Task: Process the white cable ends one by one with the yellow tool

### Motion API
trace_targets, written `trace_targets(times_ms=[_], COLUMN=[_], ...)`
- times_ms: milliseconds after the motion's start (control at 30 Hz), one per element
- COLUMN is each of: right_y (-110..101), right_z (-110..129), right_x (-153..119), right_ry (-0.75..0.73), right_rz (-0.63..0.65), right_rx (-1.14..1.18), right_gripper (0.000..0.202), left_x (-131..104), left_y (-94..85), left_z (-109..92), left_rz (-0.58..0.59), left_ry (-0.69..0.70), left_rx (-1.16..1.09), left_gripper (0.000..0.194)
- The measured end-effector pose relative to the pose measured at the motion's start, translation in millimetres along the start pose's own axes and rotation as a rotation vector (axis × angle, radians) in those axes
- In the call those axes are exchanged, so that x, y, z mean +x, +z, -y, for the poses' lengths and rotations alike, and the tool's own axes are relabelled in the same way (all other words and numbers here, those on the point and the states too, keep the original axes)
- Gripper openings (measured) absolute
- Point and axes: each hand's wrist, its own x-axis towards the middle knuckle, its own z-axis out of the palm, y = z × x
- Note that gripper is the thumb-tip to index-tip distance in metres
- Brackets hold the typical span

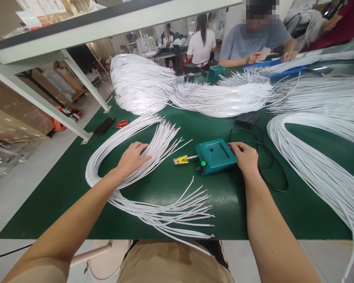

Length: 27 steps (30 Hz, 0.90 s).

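A looped bundle of thin white cables [94,159] lies on the left of the green table. My left hand [133,158] rests on its inner strands, thumb and fingers apart. Some cable ends [191,212] fan out toward the table's front edge, with short bare-looking tips. Right of the bundle sits a small teal machine [214,167] with a green button; from its left side a metal shaft carries a yellow clip [182,159], with nothing visible in it. My right hand [246,155] is at the machine's right end, fingertips pinched against it; whatever they pinch is hidden.
Larger white cable bundles [224,98] line the back, and another loop [301,153] lies at the right. A black adapter [247,119] with its cord is behind the machine. Red-handled scissors [122,124] and a dark case [104,125] lie at the far left. A co-worker [238,43] sits opposite.
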Motion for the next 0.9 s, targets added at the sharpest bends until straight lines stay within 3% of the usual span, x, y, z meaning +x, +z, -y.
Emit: trace_targets(times_ms=[167,333,400,533,633,800,900], right_y=[1.1,1.1,0.6,-0.5,-1.3,-1.7,-1.3], right_z=[4.2,6.8,7.7,9.0,8.8,6.1,4.8], right_x=[-2.0,-3.1,-3.4,-3.9,-3.5,-0.4,1.0], right_ry=[-0.011,0.005,0.007,0.019,0.016,0.036,0.048], right_rz=[-0.001,-0.001,0.002,0.011,0.021,0.025,0.029], right_rx=[0.053,0.032,0.034,0.031,0.015,-0.012,-0.016], right_gripper=[0.030,0.030,0.030,0.030,0.030,0.031,0.030], left_x=[-19.2,-25.7,-25.3,-25.4,-23.4,-12.8,-10.1], left_y=[17.5,39.5,41.7,43.4,45.9,43.8,40.2], left_z=[-32.4,-51.8,-57.2,-63.3,-63.2,-60.0,-61.3], left_rz=[0.093,0.148,0.166,0.044,-0.017,0.158,0.191], left_ry=[0.133,-0.011,-0.016,0.118,0.080,-0.072,-0.039], left_rx=[0.150,0.160,0.128,0.122,0.108,-0.020,-0.043], left_gripper=[0.041,0.061,0.059,0.047,0.056,0.063,0.054])
